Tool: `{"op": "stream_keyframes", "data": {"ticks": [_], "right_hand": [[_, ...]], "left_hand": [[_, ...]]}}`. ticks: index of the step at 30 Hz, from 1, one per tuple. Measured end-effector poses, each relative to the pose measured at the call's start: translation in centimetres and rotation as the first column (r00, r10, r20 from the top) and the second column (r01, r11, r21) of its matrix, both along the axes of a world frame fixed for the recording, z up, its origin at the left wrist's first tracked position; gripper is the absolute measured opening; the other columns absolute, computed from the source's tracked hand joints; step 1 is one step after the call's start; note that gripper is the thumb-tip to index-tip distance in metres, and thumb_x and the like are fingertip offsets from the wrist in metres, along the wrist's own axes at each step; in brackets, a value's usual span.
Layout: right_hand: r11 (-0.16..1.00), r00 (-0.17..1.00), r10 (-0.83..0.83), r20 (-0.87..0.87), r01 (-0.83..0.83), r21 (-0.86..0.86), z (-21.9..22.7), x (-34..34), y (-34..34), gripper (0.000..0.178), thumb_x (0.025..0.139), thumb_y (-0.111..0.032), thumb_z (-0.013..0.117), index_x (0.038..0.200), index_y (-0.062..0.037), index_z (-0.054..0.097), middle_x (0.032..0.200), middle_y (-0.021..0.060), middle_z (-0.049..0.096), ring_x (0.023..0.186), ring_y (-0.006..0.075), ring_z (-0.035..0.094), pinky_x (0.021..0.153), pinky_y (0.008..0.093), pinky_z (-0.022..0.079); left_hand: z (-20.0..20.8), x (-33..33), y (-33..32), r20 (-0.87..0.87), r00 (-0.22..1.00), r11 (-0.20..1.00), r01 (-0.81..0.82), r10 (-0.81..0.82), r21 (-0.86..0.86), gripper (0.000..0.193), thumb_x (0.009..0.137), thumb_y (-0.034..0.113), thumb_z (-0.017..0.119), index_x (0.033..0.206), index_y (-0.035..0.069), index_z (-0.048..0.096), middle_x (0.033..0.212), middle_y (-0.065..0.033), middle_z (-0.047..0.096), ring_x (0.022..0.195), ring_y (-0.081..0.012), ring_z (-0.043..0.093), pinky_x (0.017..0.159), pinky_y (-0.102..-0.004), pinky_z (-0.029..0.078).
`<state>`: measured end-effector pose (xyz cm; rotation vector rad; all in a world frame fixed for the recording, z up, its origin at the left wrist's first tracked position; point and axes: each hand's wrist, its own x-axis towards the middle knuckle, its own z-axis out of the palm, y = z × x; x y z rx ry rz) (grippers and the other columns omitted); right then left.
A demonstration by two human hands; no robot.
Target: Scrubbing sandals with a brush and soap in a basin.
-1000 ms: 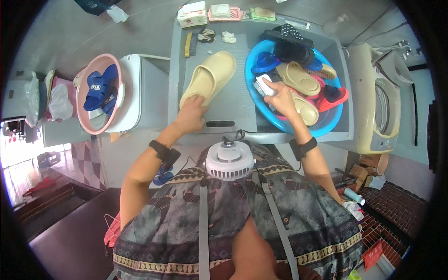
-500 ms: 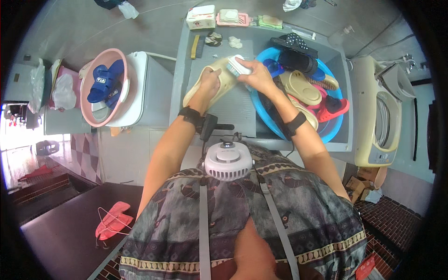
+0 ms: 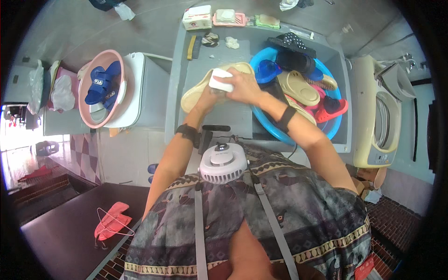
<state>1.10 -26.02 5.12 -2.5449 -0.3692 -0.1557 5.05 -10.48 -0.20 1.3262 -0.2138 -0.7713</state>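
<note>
A beige slipper (image 3: 192,95) is held over the ribbed grey floor of the sink (image 3: 233,122), lying slantwise with one end toward the blue basin. My left hand (image 3: 211,99) grips its near side; the fingers are partly hidden under my right hand. In my right hand (image 3: 244,86) is a white scrubbing brush (image 3: 221,80), pressed against the middle of the slipper. Its bristles are hidden from view. Right beside my right wrist stands the blue basin (image 3: 255,112), heaped with several sandals, slippers and clogs, among them a beige clog (image 3: 300,88) and a red clog (image 3: 330,109).
A yellow-backed brush (image 3: 191,47) and crumpled white scraps (image 3: 232,42) lie at the sink's back. Soap dishes (image 3: 229,18) and a white box (image 3: 197,17) line its ledge. A pink basin (image 3: 84,103) with blue slides stands left; a washing machine (image 3: 366,112) stands right.
The brush has moved left and nearer along the slipper, turning so its white back faces up. The slipper has swung to lie more crosswise, and both hands have come closer together.
</note>
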Motion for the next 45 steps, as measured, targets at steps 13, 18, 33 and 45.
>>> {"op": "stream_keyframes", "data": {"ticks": [13, 18, 33, 45], "right_hand": [[0.958, 0.912, -0.145, -0.383, 0.226, 0.177, -1.2, 6.4, -1.5, 0.043, 0.064, -0.029, 0.063, 0.107, -0.0242, 0.063, 0.091, 0.0147, 0.064, 0.081, 0.0301, 0.062, 0.074, 0.035, 0.048], [0.988, 0.99, 0.054, -0.13, -0.035, 0.148, 0.3, 4.5, 1.2, 0.045, 0.06, -0.026, 0.066, 0.105, -0.0257, 0.064, 0.093, 0.0148, 0.063, 0.081, 0.0314, 0.061, 0.073, 0.0361, 0.048], [0.997, 0.842, -0.068, -0.535, 0.071, -0.015, -3.4, 13.2, -2.6, 0.037, 0.05, -0.025, 0.063, 0.085, -0.0177, 0.07, 0.071, 0.0129, 0.064, 0.064, 0.0275, 0.062, 0.055, 0.034, 0.048], [0.983, 0.976, -0.183, 0.116, 0.182, 0.023, -1.5, 2.9, -1.7, 0.041, 0.064, -0.021, 0.062, 0.105, -0.0242, 0.064, 0.086, 0.0127, 0.059, 0.071, 0.0331, 0.061, 0.067, 0.0375, 0.049]], "left_hand": [[-0.3, 0.3, 0.2, -0.062, 0.996, 0.995, -0.054, 0.059, 0.087, 0.079, 0.075, -0.011, 0.056, 0.139, 0.01, 0.014, 0.122, -0.0094, 0.045, 0.109, -0.0179, 0.048, 0.085, -0.0293, 0.046], [-3.9, 1.1, 1.5, -0.045, 0.997, 0.984, -0.056, 0.065, 0.171, 0.072, 0.075, -0.011, 0.056, 0.136, 0.009, 0.022, 0.123, -0.0091, 0.043, 0.109, -0.0176, 0.048, 0.085, -0.0277, 0.047], [-1.2, 0.2, 0.3, -0.013, 1.0, 1.0, 0.002, -0.002, 0.017, 0.057, 0.076, -0.013, 0.053, 0.128, 0.002, 0.036, 0.12, -0.0069, 0.05, 0.108, -0.0158, 0.049, 0.089, -0.0284, 0.044], [-1.0, 0.7, 0.7, 0.234, 0.967, 0.992, 0.077, -0.1, 0.104, 0.063, 0.074, -0.013, 0.055, 0.13, 0.001, 0.03, 0.125, -0.0084, 0.044, 0.111, -0.0159, 0.047, 0.091, -0.0283, 0.042]]}}
